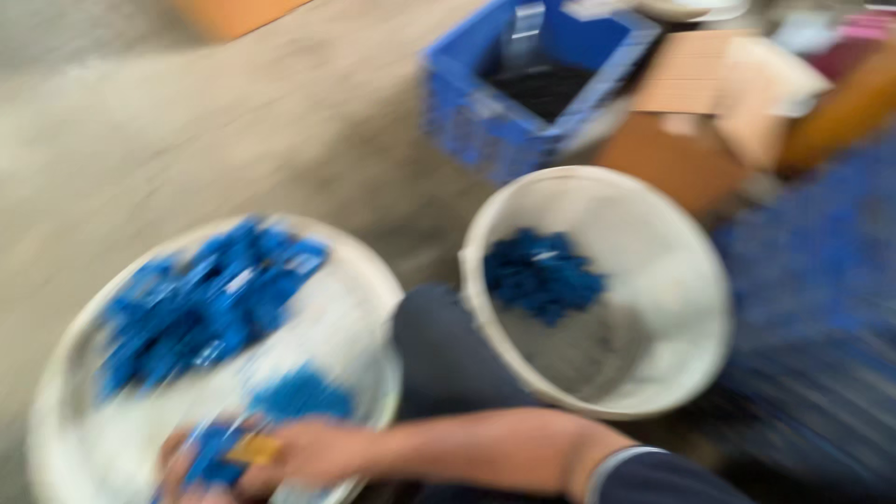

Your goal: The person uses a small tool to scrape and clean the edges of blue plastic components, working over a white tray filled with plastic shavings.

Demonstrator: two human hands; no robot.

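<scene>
The whole view is blurred by motion. A wide white basin (pixel 369 308) at the lower left holds a heap of small blue plastic parts (pixel 201 299). Over its near rim, my left hand (pixel 175 474) and my right hand (pixel 313 453) meet around a clump of blue parts (pixel 213 459) and a small yellow piece (pixel 254 450). My right forearm reaches in from the lower right, across my dark trouser leg (pixel 439 355). A white bucket (pixel 672 280) to the right holds a smaller pile of blue parts (pixel 539 273).
A blue plastic crate (pixel 485 121) with dark contents stands behind the bucket. Beside it is a brown cardboard box (pixel 681 103). A mass of blue material (pixel 821 252) fills the right edge. Grey concrete floor (pixel 187 121) lies at the upper left.
</scene>
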